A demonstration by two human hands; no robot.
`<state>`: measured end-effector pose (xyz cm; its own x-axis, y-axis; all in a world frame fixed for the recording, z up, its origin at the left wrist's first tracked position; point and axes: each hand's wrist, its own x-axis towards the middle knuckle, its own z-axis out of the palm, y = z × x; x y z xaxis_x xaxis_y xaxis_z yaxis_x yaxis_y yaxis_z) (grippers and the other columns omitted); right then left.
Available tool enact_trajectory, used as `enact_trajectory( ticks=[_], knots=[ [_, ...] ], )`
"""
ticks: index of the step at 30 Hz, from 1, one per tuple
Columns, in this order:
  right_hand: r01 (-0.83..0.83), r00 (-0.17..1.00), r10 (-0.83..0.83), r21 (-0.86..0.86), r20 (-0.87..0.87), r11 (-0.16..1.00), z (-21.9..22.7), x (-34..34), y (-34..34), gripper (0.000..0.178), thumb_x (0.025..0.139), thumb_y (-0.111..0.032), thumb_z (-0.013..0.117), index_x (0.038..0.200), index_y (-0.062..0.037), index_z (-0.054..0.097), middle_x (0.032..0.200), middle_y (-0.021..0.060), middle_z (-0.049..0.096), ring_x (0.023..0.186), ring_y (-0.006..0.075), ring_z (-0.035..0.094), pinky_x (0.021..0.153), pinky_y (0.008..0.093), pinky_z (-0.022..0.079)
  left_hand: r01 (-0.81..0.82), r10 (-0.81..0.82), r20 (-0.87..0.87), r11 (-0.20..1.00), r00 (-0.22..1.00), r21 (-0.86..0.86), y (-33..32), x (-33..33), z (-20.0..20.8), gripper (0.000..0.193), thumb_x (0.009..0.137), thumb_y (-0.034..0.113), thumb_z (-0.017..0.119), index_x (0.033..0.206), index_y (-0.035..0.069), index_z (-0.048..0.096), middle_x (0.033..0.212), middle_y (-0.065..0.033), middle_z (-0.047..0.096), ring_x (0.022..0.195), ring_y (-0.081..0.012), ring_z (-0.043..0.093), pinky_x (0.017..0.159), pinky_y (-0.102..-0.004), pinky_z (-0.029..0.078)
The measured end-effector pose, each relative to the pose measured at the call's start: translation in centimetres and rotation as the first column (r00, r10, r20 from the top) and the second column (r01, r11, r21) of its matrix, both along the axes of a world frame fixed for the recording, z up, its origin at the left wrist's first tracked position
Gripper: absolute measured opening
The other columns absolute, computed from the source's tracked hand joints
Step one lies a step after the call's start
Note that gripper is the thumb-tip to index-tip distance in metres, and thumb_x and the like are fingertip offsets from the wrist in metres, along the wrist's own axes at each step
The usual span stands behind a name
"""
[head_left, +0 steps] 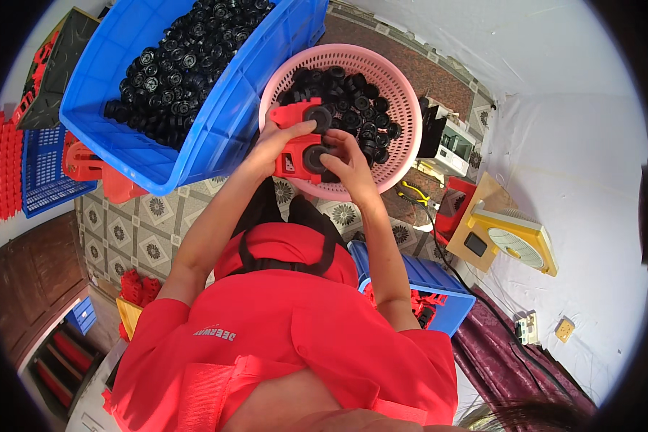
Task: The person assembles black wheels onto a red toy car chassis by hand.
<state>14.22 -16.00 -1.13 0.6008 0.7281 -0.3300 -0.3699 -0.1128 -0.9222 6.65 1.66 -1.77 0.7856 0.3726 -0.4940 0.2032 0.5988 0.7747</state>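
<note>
A red plastic toy vehicle body (289,155) is held over the near rim of a round pink basket (407,93). My left hand (268,146) grips the body from its left side, thumb stretched across toward the upper black toy wheel (318,117). At the lower black toy wheel (314,158), the thumb and fingers of my right hand (351,167) close in from the right. Both wheels lie against the side of the body; how firmly they are seated cannot be seen. Loose black toy wheels (351,119) fill much of the basket behind my hands.
A large blue crate (223,93) heaped with black wheels stands left of the basket. To the right are a yellow-handled tool (415,193), a yellow fan (515,241) and a dark cable. A blue bin (450,306) with red toy parts sits beside my right arm.
</note>
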Motion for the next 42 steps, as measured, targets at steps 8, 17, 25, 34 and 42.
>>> enact_trajectory(
  ticks=[8,17,25,34,42],
  knots=[
    [-0.157,0.983,0.15,0.065,0.101,0.985,-0.8,-0.6,0.3,0.089,0.072,-0.015,0.078,0.146,-0.0043,0.029,0.134,0.015,0.047,0.118,0.0226,0.052,0.098,0.0354,0.044,0.06,-0.056,-0.058,0.995,0.997,0.078,-1.6,-3.0,1.4,0.1,0.073,0.012,0.082,0.143,0.01,0.01,0.128,-0.0126,0.05,0.117,-0.0234,0.054,0.097,-0.0378,0.047],
    [-0.148,0.937,0.192,0.166,-0.291,0.975,0.5,-0.6,0.3,0.113,0.071,-0.023,0.079,0.153,-0.0025,0.004,0.145,0.0226,0.034,0.133,0.0294,0.039,0.109,0.0381,0.032,-0.059,0.053,0.079,0.995,0.995,0.076,-3.2,-4.2,2.3,0.079,0.073,-0.002,0.077,0.134,0.009,0.028,0.122,-0.0113,0.053,0.108,-0.021,0.059,0.092,-0.0355,0.051],
    [-0.086,0.952,0.131,0.17,-0.277,0.982,2.2,-0.7,0.2,0.1,0.067,-0.009,0.07,0.151,0.0,0.017,0.143,0.0188,0.038,0.127,0.0255,0.045,0.105,0.0345,0.037,-0.083,0.044,0.154,0.963,0.987,0.257,-3.8,-3.8,3.0,0.093,0.068,-0.002,0.08,0.141,0.007,0.022,0.13,-0.0135,0.049,0.123,-0.0248,0.049,0.101,-0.0395,0.045],
    [-0.543,0.391,0.426,-0.169,0.816,0.822,8.5,1.0,-0.4,0.093,0.057,-0.022,0.076,0.141,-0.0053,0.041,0.142,0.0163,0.044,0.133,0.0316,0.041,0.109,0.0426,0.032,0.238,-0.021,0.287,0.62,0.958,-0.748,0.5,-6.0,-0.5,0.103,0.079,0.084,0.02,0.144,0.006,0.032,0.143,-0.0153,0.041,0.134,-0.0331,0.038,0.113,-0.0485,0.028],
    [0.534,0.051,0.747,-0.65,0.663,0.54,-7.8,12.8,-2.7,0.028,0.082,-0.015,0.057,0.106,-0.0039,0.068,0.117,0.0157,0.059,0.097,0.0283,0.056,0.081,0.0418,0.045,0.493,-0.319,0.421,0.765,0.849,-0.415,2.3,-5.4,-1.2,0.093,0.07,0.032,0.073,0.147,0.004,0.027,0.143,-0.0154,0.04,0.131,-0.031,0.042,0.109,-0.0438,0.036]
  ],
)
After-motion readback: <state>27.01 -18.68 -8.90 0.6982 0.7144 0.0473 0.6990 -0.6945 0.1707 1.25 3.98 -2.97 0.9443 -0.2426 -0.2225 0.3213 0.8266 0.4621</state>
